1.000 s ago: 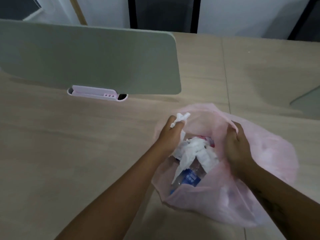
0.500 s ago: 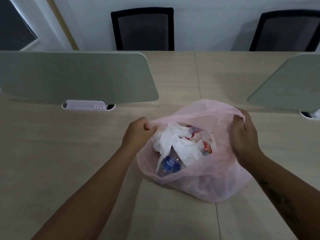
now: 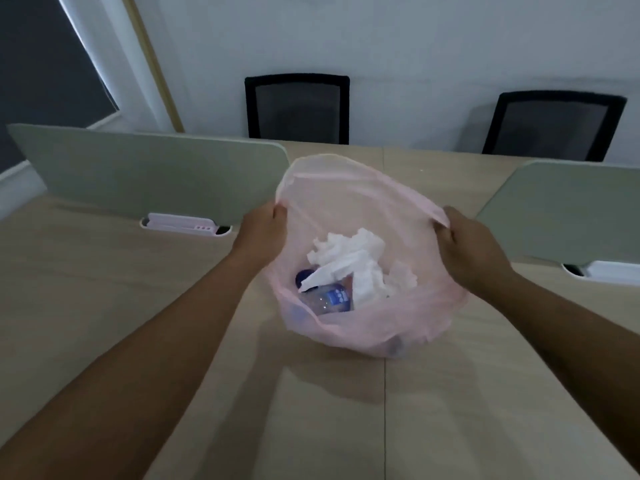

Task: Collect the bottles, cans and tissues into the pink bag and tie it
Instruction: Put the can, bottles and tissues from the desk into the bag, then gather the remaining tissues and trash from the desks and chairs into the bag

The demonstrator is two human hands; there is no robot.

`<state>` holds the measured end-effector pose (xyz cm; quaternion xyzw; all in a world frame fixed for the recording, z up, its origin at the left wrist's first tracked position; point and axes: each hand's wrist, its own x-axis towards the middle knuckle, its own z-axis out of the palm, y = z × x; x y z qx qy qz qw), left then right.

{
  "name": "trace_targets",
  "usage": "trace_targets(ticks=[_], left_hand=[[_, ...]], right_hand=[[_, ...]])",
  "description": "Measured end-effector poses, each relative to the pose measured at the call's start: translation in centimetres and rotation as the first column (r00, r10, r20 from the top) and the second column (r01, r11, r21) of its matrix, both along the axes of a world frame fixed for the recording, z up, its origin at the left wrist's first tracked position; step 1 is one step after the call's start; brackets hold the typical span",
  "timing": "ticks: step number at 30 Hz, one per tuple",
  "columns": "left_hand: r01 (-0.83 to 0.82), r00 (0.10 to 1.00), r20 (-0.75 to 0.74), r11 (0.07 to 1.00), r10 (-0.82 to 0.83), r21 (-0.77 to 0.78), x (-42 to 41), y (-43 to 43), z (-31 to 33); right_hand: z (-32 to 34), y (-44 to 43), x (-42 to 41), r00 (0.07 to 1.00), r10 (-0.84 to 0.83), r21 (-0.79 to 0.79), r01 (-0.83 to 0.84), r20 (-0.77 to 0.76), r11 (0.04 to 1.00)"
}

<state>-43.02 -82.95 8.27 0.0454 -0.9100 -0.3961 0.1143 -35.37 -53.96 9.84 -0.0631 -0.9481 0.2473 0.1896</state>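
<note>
Here, item by item, was what stood on the pale wooden table (image 3: 104,306). One pink bag (image 3: 367,327), thin and translucent, sat near the table's middle with its mouth pulled wide and its far rim lifted. The left hand (image 3: 263,230) gripped the rim on the left side, fingers curled and pinching the plastic against the thumb. The right hand (image 3: 464,240) gripped the rim on the right side, its fingers (image 3: 441,233) likewise folded tight over a gathered fold of the bag. Inside lay crumpled white tissues (image 3: 349,258) heaped on top, and beneath them, toward the near left, one clear plastic bottle (image 3: 325,299) on its side, with a blue label and a dark blue cap. Any cans in the bag were hidden from me. Behind the bag stood two grey-green desk dividers, one to the left (image 3: 149,174) and one to the right (image 3: 568,213). Past the table's far edge were two black mesh chairs, left (image 3: 298,109) and right (image 3: 554,126), against a light wall.
</note>
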Motion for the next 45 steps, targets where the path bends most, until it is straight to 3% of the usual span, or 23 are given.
trace_targets(ticks=[3,5,12,17,20,22,25,27,29,30,32,33,34,35,36,38,39,40,45], left_hand=[[-0.110,0.987,-0.128,0.992,0.101,-0.067,1.9,-1.2,2.1],[-0.141,0.983,-0.129,0.987,0.131,-0.071,3.6,-1.9,2.3],[-0.191,0.982,-0.015,0.978,0.191,-0.086,13.6,-1.4,-1.1],[-0.310,0.942,0.114,0.948,0.316,-0.066,22.1,-2.6,-3.6],[-0.370,0.895,0.213,0.918,0.393,-0.142,27.7,-4.9,-4.2],[-0.374,0.826,0.277,0.846,0.490,-0.380,31.5,-6.8,-4.1],[-0.286,0.608,0.363,0.622,0.706,-0.729,36.8,-9.2,-3.6],[-0.234,0.461,0.453,0.597,0.763,-0.767,39.4,-10.4,-3.3],[-0.202,0.403,0.530,0.638,0.746,-0.743,40.6,-11.3,-3.4],[-0.191,0.404,0.546,0.651,0.734,-0.735,40.9,-11.6,-3.5],[-0.177,0.422,0.543,0.654,0.726,-0.736,41.4,-12.5,-3.5],[-0.190,0.443,0.522,0.646,0.729,-0.739,41.9,-13.2,-3.6],[-0.209,0.471,0.494,0.636,0.731,-0.743,42.7,-14.0,-3.7],[-0.222,0.497,0.467,0.627,0.731,-0.746,43.5,-15.0,-3.8],[-0.229,0.522,0.441,0.618,0.730,-0.753,44.3,-16.1,-3.9],[-0.250,0.587,0.391,0.619,0.708,-0.745,45.8,-18.0,-3.9],[-0.264,0.621,0.377,0.637,0.687,-0.725,46.3,-19.0,-3.8],[-0.277,0.650,0.367,0.658,0.665,-0.700,46.8,-19.9,-3.7],[-0.271,0.748,0.299,0.684,0.593,-0.677,49.6,-24.0,-3.5]], right_hand=[[1.4,0.1,0.1,0.994,-0.010,-0.124,-0.003,-0.108,0.992],[1.3,0.1,0.5,0.995,0.062,-0.165,-0.073,-0.075,0.984],[-2.7,-1.1,3.8,0.928,0.372,-0.424,-0.323,0.036,0.846],[-6.4,-3.8,6.6,0.866,0.486,-0.522,-0.361,0.121,0.773],[-8.4,-5.9,8.6,0.827,0.538,-0.563,-0.369,0.164,0.739],[-9.8,-7.3,9.9,0.802,0.562,-0.554,-0.380,0.203,0.741],[-12.3,-9.4,11.6,0.774,0.590,-0.530,-0.408,0.232,0.743],[-13.6,-11.1,12.6,0.755,0.612,-0.518,-0.435,0.235,0.737],[-14.7,-12.9,13.6,0.706,0.660,-0.464,-0.509,0.256,0.725],[-14.8,-14.1,14.2,0.689,0.664,-0.440,-0.520,0.291,0.732],[-15.7,-16.4,15.1,0.749,0.627,-0.336,-0.546,0.216,0.768],[-16.4,-17.4,15.6,0.715,0.652,-0.350,-0.561,0.251,0.750],[-17.0,-18.4,16.0,0.718,0.657,-0.269,-0.602,0.231,0.752],[-17.1,-19.4,16.4,0.665,0.664,-0.206,-0.636,0.342,0.743],[-17.2,-20.3,17.0,0.670,0.638,-0.118,-0.649,0.379,0.752],[-18.5,-22.0,17.9,0.603,0.634,-0.134,-0.665,0.485,0.735],[-19.7,-22.8,18.1,0.574,0.623,-0.055,-0.711,0.532,0.701],[-20.8,-23.7,18.1,0.615,0.577,0.092,-0.723,0.538,0.685],[-22.2,-27.3,19.2,0.641,0.531,0.353,-0.759,0.555,0.547]])
